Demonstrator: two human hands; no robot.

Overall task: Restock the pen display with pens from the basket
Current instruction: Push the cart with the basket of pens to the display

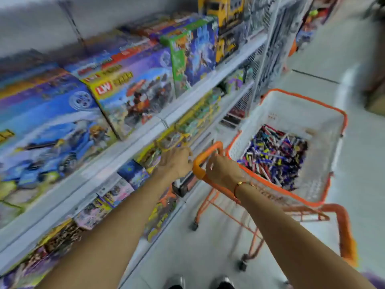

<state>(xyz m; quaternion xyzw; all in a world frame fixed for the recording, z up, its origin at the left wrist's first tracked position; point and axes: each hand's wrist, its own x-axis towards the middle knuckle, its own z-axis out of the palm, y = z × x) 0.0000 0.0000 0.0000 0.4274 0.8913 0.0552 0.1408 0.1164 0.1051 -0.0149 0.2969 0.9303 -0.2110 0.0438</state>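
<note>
My forearms reach ahead; my right hand point(220, 170) curls round the orange handle point(206, 155) to steer. My left hand point(177, 161), just beside it, looks loosely curled. Pens point(275, 155) heap in the basket point(291, 113) beyond my grip.

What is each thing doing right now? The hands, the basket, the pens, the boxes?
left hand: at the orange handle, grip unclear
right hand: grips the handle
basket: on an orange wheeled frame, on the floor
pens: heaped loose in the basket
toy boxes: standing on the shelves
pen display: not in view
</note>
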